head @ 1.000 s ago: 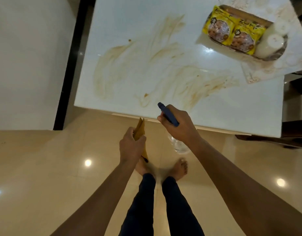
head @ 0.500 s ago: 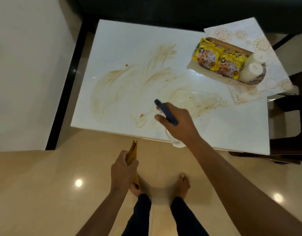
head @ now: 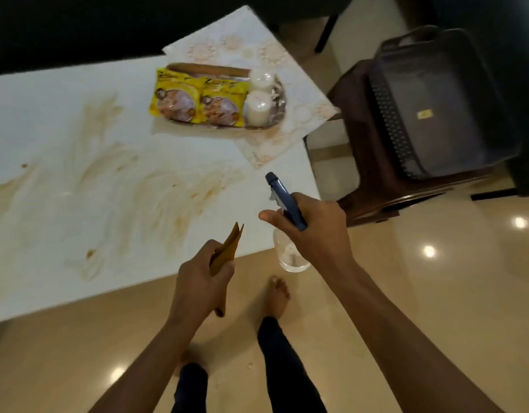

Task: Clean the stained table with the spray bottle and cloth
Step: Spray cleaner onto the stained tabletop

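head | right hand [head: 313,231] grips spray bottle [head: 287,204]; left hand [head: 202,278] — cloth [head: 227,248]

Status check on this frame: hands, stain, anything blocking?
Right hand grips spray bottle, nozzle toward table. Left hand holds folded cloth. Brown stains unwiped. Tray of snack packets sits clear of them.
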